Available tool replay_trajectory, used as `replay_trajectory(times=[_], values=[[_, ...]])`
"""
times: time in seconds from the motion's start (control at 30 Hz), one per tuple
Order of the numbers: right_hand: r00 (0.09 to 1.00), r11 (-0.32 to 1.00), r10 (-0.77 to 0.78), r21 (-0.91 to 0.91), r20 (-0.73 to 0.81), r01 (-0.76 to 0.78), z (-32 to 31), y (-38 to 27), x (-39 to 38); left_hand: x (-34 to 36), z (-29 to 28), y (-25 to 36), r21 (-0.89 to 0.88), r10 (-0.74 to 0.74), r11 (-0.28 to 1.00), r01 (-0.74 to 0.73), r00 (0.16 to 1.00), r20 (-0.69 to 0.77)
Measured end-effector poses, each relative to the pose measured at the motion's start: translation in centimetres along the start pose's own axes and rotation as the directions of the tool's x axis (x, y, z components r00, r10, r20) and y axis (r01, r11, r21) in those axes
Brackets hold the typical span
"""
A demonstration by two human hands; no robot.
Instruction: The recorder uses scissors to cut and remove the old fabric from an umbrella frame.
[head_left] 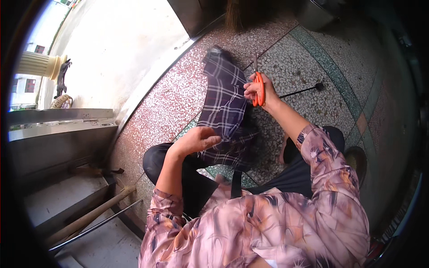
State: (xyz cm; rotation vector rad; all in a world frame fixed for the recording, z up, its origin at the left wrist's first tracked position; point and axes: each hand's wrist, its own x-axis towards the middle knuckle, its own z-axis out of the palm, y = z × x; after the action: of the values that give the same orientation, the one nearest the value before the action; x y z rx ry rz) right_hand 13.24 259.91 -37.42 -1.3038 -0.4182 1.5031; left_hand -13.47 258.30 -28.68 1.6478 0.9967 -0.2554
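Fingers point(248, 92) of the right hand point(265, 93) curl closed around orange-handled scissors point(260, 88), blades toward twelve o'clock; dark plaid cloth point(223, 96) lies just beside them at nine o'clock. Its long axis runs roughly twelve to six across the terrazzo floor point(161, 98). Left hand point(193, 141), the nearer, overlaps its eight-o'clock edge in view, fingers half-curled; whether they grip it is indeterminable.

The scissors point(262, 88) look smooth plastic and metal, the cloth point(223, 96) matt
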Motion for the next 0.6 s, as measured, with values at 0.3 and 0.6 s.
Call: replay_trajectory(times=[0.3,0.6], values=[[0.968,0.943,0.211,-0.291,0.138,-0.164,3.5,2.9,-4.3,10.6,-4.4,-7.9,0.1,-0.066,0.965,0.244,0.592,-0.804],[0.904,0.905,0.333,-0.36,0.268,-0.226,0.5,-1.0,-2.4,25.8,-3.3,-17.9,-0.551,-0.621,0.757,0.351,0.647,-0.442]])
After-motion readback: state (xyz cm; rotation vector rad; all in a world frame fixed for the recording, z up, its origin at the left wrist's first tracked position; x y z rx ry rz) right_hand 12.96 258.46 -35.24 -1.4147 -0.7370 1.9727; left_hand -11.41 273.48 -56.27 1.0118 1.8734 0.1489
